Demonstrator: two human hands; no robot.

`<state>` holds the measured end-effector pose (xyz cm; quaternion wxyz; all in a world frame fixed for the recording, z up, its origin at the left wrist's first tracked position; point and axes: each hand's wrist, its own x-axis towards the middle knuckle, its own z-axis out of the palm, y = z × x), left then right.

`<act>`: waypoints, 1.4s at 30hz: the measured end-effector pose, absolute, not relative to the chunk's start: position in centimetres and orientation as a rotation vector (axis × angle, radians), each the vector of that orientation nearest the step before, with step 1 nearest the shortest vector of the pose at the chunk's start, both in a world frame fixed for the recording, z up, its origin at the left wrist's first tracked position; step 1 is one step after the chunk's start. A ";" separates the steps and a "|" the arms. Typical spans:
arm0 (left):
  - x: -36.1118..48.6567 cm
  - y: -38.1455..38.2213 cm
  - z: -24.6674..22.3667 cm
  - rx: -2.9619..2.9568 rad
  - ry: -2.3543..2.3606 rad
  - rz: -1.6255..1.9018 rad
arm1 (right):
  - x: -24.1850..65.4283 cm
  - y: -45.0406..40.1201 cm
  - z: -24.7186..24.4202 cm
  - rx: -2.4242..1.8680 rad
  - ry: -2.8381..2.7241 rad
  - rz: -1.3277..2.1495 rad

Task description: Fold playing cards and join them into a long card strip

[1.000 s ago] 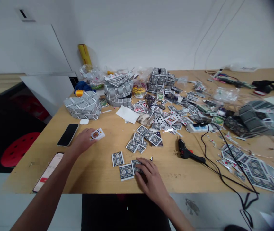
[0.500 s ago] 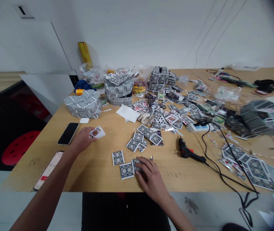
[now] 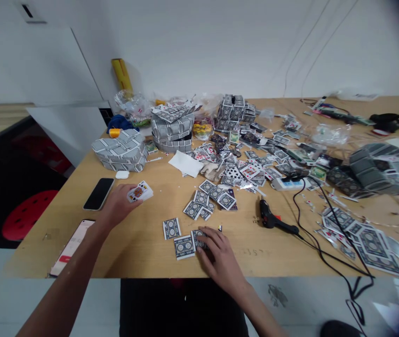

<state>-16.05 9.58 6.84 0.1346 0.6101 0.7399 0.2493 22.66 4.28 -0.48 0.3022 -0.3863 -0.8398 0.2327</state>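
Note:
Between the thumb and fingers of my left hand (image 3: 120, 204) is a small stack of playing cards (image 3: 141, 191), face up with a picture card on top. My right hand (image 3: 217, 255) rests with its fingertips on a folded, blue-patterned card piece (image 3: 198, 238) near the table's front edge. That piece touches another folded card piece (image 3: 184, 247) on its left. Just behind them lies a third card piece (image 3: 171, 228). A loose group of folded card pieces (image 3: 201, 198) sits farther back, in front of the scattered cards.
A black glue gun (image 3: 272, 221) with its cable lies to the right, near a white power strip (image 3: 288, 183). Two phones, one a dark phone (image 3: 98, 194), lie at the left. Woven card boxes (image 3: 122, 150) and heaps of cards (image 3: 251, 171) line the back.
The view has shifted very slightly. Both hands keep the same hold and place on the cards.

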 end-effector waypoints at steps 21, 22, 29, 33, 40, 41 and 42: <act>-1.5 -0.8 4.5 0.183 1.065 1.086 | 23.4 4.0 1.9 -0.972 -2.036 0.723; -1.4 -1.1 4.4 0.195 1.062 1.069 | 23.3 3.9 2.5 -0.987 -2.009 0.779; 0.3 -2.6 3.7 0.319 0.967 0.943 | 22.1 3.4 3.7 -1.038 -1.798 1.158; 0.9 -2.6 4.0 0.346 0.938 0.947 | 22.3 3.2 2.7 -1.144 -1.566 1.281; -0.9 -2.0 3.9 0.538 1.176 1.000 | 23.0 3.4 2.5 -1.190 -1.342 1.464; -1.8 -1.9 3.9 0.642 1.275 1.007 | 23.2 3.5 2.5 -1.201 -1.351 1.445; -2.8 -1.8 3.9 0.775 1.409 0.988 | 23.4 3.5 2.3 -1.211 -1.357 1.432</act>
